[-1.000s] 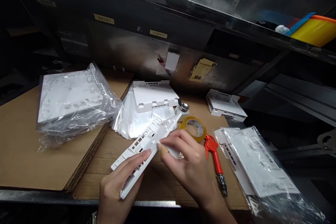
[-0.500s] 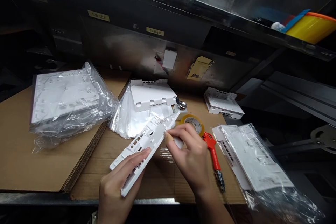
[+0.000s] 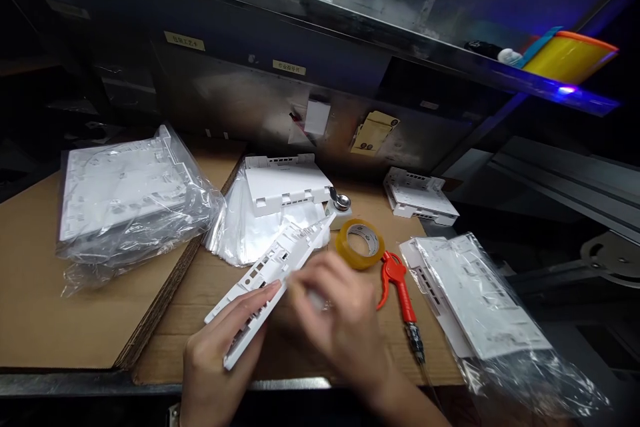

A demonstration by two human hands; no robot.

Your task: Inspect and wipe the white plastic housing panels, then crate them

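Gripping with the left hand (image 3: 215,357) a tilted white housing (image 3: 270,277) above cardboard (image 3: 175,347); holding the blurred right hand (image 3: 343,313) at the housing's edge, being unable to tell whether pinching anything; having a yellow tape roll (image 3: 345,253) lying beyond.

The housing (image 3: 291,259) I hold looks smooth, matt plastic; I see crinkled, glossy film on the bag (image 3: 145,240), matt cardboard (image 3: 65,307), glossy tape (image 3: 360,262).

Tape roll (image 3: 357,263) behind right hand (image 3: 343,320), air gun (image 3: 402,287) rightward; bin (image 3: 570,59) apparently on shelf (image 3: 400,39).
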